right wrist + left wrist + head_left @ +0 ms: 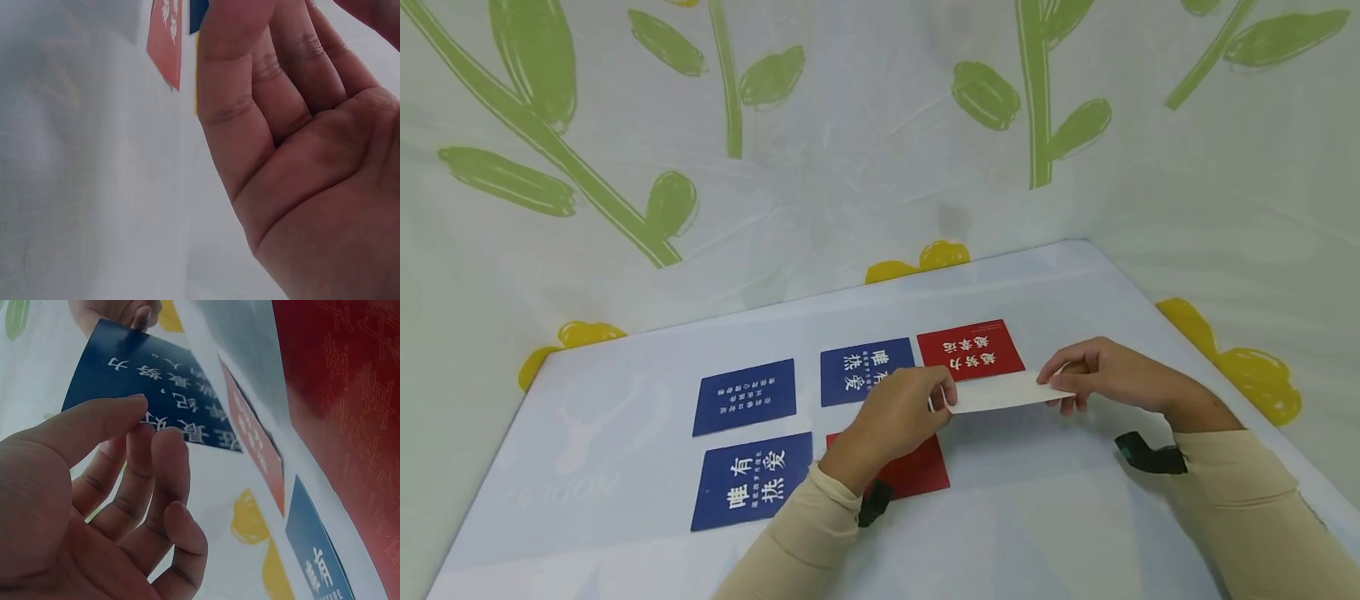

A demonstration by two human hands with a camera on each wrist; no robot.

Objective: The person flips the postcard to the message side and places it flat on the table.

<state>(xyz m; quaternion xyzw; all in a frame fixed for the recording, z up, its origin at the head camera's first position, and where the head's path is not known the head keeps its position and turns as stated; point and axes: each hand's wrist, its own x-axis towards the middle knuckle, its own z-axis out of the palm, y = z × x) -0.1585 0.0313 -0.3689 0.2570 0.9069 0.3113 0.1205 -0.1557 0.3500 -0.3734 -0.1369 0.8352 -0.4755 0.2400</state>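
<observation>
Held up in the air is a card (pixel 1003 396) whose pale side faces up in the head view. Its other side, dark blue with white Chinese characters (pixel 94 375), shows in the left wrist view. My left hand (pixel 898 412) pinches the left end between thumb and fingertips. At the right end, my right hand (pixel 1108 375) grips the edge with thumb and fingers. Just behind the card lies a red card (pixel 970 350) with white writing. Another red card (pixel 917 471) is partly hidden under my left hand and wrist.
Three blue cards lie on the white table (pixel 1037 517): one at back left (pixel 745 397), one at front left (pixel 748 483), and one (pixel 842 367) partly behind my left hand. A pale curtain with green leaves (pixel 775 79) hangs behind the table.
</observation>
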